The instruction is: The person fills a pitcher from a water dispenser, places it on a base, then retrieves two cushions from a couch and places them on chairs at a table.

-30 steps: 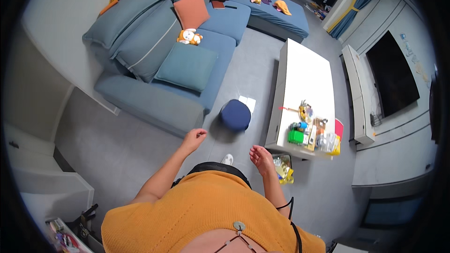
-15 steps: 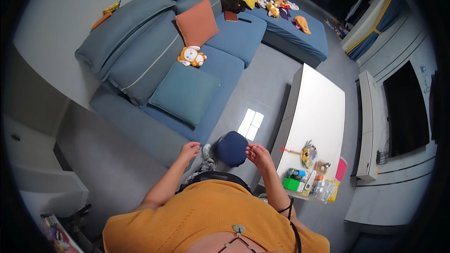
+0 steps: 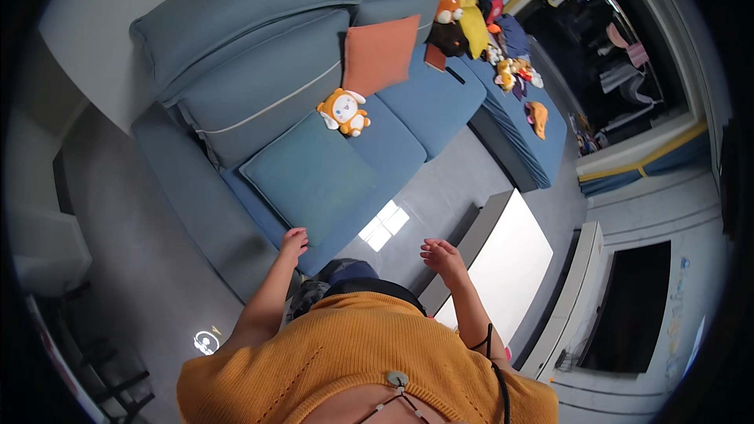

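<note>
My left hand [image 3: 294,243] hangs in the air near the front corner of a teal cushion [image 3: 310,177], its fingers loosely bent with nothing in them. To the right, my right hand [image 3: 444,257] hovers beside the white coffee table [image 3: 514,247], empty, with fingers slightly apart. A dark blue round stool [image 3: 349,270] is just ahead of my waist, partly hidden by my body. On the blue sofa [image 3: 389,141], an orange-and-white plush toy [image 3: 344,112] sits between the teal cushion and a coral cushion [image 3: 381,55].
Toward the far end of the sofa lie several plush toys [image 3: 506,74], a red-brown book-like object [image 3: 434,57] and a black remote-like object [image 3: 455,75]. A television [image 3: 628,306] hangs above a low white cabinet [image 3: 564,306] on the right. Grey tiled floor [image 3: 440,180] runs between sofa and table.
My view has turned and moved closer to the sofa. The stool is now mostly covered by my body, and the items on the table's near end are out of sight. Both hands remain empty.
</note>
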